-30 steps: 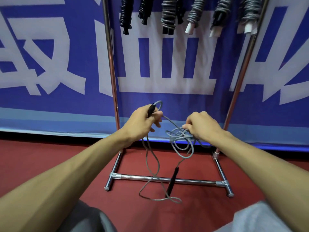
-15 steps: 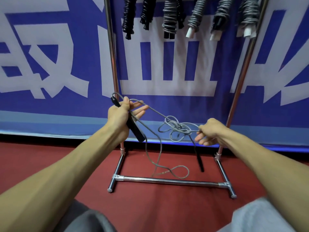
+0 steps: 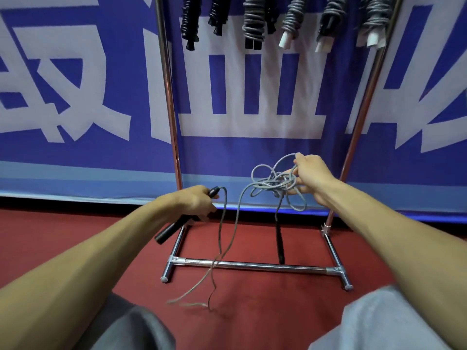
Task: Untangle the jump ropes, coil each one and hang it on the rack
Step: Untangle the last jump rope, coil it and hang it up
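Note:
A grey jump rope is bunched into a tangle in front of the chrome rack. My left hand grips one black handle, which points down and left. From it the cord drops in a long loop to the red floor. My right hand pinches the tangled loops and lifts them. The second black handle hangs straight down from the tangle, just above the rack's bottom bar.
Several coiled ropes in black and grey hang along the top of the rack. Behind it stretches a blue banner with white characters. My knees in grey trousers fill the bottom edge.
My left hand has dropped lower with its handle. My right hand has risen, lifting the tangle. The cord loop now trails further forward on the floor.

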The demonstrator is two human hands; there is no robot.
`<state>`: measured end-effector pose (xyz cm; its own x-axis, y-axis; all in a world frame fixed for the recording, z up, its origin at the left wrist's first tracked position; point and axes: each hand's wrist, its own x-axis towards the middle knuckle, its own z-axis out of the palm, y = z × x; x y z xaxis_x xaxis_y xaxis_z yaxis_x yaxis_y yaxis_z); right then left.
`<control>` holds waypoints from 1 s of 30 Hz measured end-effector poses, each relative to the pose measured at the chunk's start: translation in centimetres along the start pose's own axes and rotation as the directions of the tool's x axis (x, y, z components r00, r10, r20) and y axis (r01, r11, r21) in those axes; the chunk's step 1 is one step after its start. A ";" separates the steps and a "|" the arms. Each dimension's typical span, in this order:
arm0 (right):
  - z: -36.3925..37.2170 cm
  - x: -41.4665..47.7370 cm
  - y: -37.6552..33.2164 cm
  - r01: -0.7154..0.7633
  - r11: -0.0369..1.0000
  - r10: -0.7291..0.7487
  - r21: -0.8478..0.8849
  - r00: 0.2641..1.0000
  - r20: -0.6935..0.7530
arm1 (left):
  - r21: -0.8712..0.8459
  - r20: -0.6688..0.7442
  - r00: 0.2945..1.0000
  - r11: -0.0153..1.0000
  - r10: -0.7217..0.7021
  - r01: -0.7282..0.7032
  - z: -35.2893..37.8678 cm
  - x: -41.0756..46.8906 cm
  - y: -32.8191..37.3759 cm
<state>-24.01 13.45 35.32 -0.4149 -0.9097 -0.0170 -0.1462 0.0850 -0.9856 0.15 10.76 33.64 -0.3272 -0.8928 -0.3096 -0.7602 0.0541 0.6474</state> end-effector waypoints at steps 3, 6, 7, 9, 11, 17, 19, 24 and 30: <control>0.2 -0.5 0.0 0.043 0.997 -0.040 -0.061 0.998 0.045 | -0.173 -0.271 0.958 0.974 0.095 -0.146 0.3 0.6 0.2; 0.4 -0.7 -0.3 0.064 0.996 -0.057 -0.066 0.993 0.099 | -0.231 -0.341 0.913 0.922 0.223 -0.312 1.0 0.6 1.2; 0.5 -0.8 -0.3 0.066 0.996 -0.059 -0.061 0.991 0.119 | -0.225 -0.332 0.906 0.910 0.263 -0.347 1.3 0.4 1.7; 0.7 -0.9 -0.5 0.081 0.995 -0.071 -0.063 0.986 0.153 | -0.251 -0.314 0.897 0.883 0.312 -0.395 1.7 0.0 2.8; 0.8 -1.1 -0.6 0.092 0.994 -0.081 -0.059 0.983 0.167 | -0.287 -0.296 0.901 0.870 0.318 -0.402 1.9 -0.2 3.4; 0.7 -1.1 -0.6 -0.019 0.991 -0.018 0.130 0.960 0.279 | -0.066 -0.175 0.867 0.873 0.467 -0.484 3.3 -0.4 3.9; 0.5 -1.1 -0.4 -0.010 0.990 -0.040 0.137 0.934 0.356 | 0.080 -0.241 0.818 0.851 0.522 -0.520 3.3 -0.3 4.1; -0.5 -1.0 0.9 0.198 0.963 -0.122 -0.181 0.923 0.364 | 0.442 -0.295 0.822 0.832 0.487 -0.334 2.2 0.2 3.1; -1.6 -0.1 2.1 0.034 0.962 0.041 -0.273 0.963 0.265 | 0.336 -0.396 0.833 0.905 0.387 -0.260 0.7 0.0 2.5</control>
<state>-25.70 14.36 33.48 -0.1677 -0.9806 -0.1018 -0.3994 0.1620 -0.9024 -2.13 11.25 34.77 -0.3438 -0.8999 0.2684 -0.7915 0.4315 0.4328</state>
